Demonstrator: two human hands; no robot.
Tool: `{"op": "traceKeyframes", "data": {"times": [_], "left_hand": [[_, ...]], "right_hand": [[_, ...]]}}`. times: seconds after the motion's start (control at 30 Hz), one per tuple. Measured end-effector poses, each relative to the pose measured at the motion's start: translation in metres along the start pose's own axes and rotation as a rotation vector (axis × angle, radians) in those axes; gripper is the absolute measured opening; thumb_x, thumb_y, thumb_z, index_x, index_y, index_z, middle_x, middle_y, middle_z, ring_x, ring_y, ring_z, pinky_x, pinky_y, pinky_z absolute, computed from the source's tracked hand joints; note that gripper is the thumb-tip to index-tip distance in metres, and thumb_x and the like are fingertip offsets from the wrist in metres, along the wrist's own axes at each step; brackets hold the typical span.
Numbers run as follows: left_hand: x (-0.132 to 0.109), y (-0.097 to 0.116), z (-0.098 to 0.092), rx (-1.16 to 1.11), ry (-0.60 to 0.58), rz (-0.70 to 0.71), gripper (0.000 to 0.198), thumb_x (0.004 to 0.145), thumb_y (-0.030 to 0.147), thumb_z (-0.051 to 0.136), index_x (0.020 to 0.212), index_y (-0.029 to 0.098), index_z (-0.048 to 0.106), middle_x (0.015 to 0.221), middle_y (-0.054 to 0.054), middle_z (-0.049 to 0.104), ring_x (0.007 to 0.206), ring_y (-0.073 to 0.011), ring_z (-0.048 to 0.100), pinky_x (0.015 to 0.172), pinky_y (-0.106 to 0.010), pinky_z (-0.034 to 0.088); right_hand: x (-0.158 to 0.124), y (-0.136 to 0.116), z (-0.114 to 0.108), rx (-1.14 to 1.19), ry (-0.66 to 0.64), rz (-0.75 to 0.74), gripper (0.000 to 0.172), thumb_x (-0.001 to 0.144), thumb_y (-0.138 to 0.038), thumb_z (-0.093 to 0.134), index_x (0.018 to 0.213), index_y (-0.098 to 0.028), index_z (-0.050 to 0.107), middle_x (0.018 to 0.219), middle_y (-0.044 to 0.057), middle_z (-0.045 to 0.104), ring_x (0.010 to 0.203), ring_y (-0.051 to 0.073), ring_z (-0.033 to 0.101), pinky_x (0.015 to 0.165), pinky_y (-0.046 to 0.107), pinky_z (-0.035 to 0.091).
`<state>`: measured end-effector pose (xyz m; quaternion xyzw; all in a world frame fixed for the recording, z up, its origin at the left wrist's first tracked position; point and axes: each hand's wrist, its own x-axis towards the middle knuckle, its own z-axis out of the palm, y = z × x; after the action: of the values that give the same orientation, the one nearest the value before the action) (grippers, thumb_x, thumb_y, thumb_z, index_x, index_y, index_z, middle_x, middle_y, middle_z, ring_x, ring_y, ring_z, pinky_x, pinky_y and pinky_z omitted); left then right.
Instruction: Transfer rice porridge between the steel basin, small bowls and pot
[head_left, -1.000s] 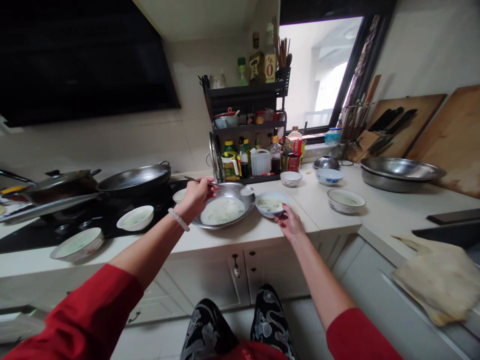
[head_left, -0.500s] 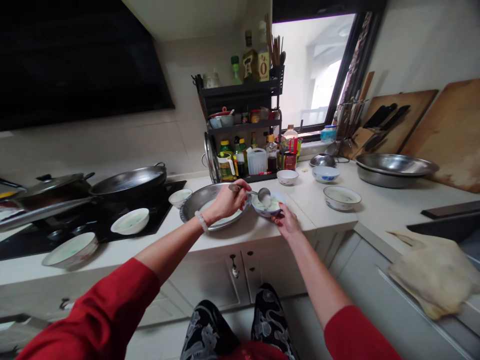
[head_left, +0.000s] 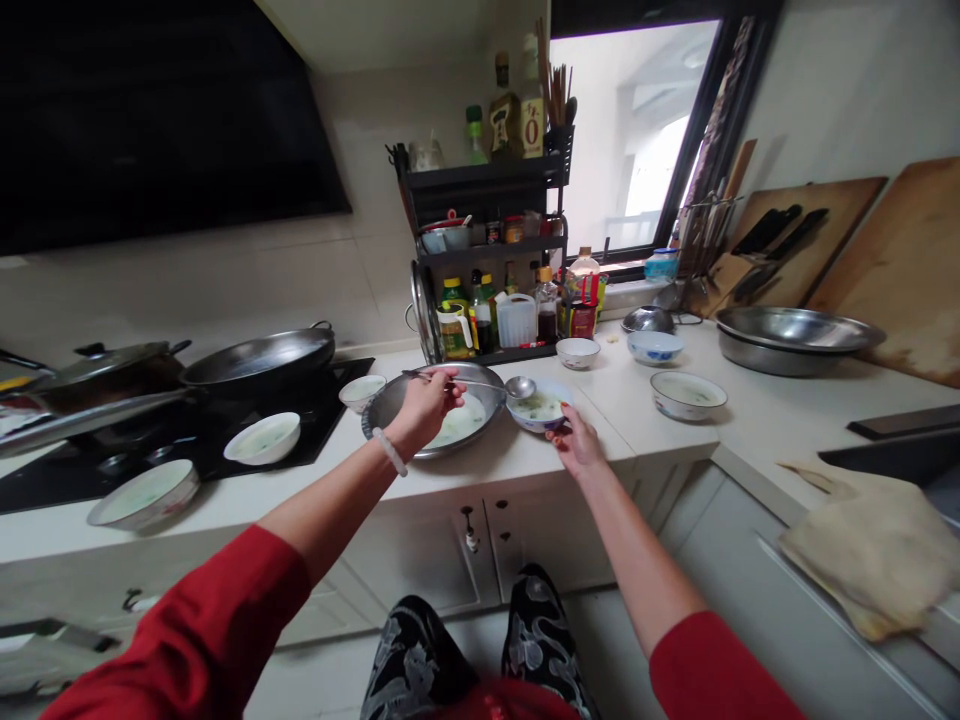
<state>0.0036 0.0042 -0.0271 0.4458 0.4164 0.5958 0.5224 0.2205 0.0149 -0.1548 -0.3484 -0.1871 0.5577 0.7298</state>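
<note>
My left hand [head_left: 430, 402] is closed around the handle of a metal ladle [head_left: 520, 387], above a wide metal basin [head_left: 373, 400] of pale soup with green bits. The ladle's bowl is over the left rim of a bowl of soup [head_left: 534, 424] that stands on the counter just right of the basin. Gripping that bowl's right rim is my right hand [head_left: 576, 440], thumb on top and fingers at the side. The soup inside the bowl is pale with green pieces.
Filled bowls stand at left [head_left: 142, 497], on the black stove [head_left: 315, 440], behind the basin [head_left: 363, 392] and at right [head_left: 688, 395]. A wok [head_left: 259, 360], a seasoning rack [head_left: 487, 175], stacked metal basins [head_left: 799, 340] and a cloth [head_left: 874, 550] surround the work area.
My left hand has moved left with the ladle, whose bowl has shifted from over the soup bowl's middle toward its left rim. The right hand keeps its hold on the bowl.
</note>
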Motion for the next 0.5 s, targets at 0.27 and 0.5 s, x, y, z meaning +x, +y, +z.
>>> {"op": "traceKeyframes", "data": {"times": [0.27,0.5], "left_hand": [[0.008,0.015,-0.064,0.065,0.213,0.028,0.010,0.082,0.009,0.048,0.078,0.013,0.057,0.057,-0.003,0.058,0.048,-0.0098,0.054,0.046,-0.018,0.044],[0.010,0.002,-0.111,0.546,0.190,0.257,0.012,0.073,0.008,0.050,0.075,0.017,0.059,0.049,0.001,0.055,0.040,-0.0122,0.051,0.040,-0.019,0.039]], "right_hand": [[-0.001,-0.001,0.000,-0.032,0.000,0.015,0.025,0.062,-0.030,0.075,0.077,-0.017,0.061,0.059,0.000,0.061,0.040,0.009,0.050,0.028,0.015,0.031],[0.000,0.000,-0.001,-0.021,0.001,-0.007,0.025,0.060,-0.030,0.076,0.076,-0.017,0.061,0.061,0.000,0.062,0.042,0.009,0.051,0.029,0.015,0.031]]}}
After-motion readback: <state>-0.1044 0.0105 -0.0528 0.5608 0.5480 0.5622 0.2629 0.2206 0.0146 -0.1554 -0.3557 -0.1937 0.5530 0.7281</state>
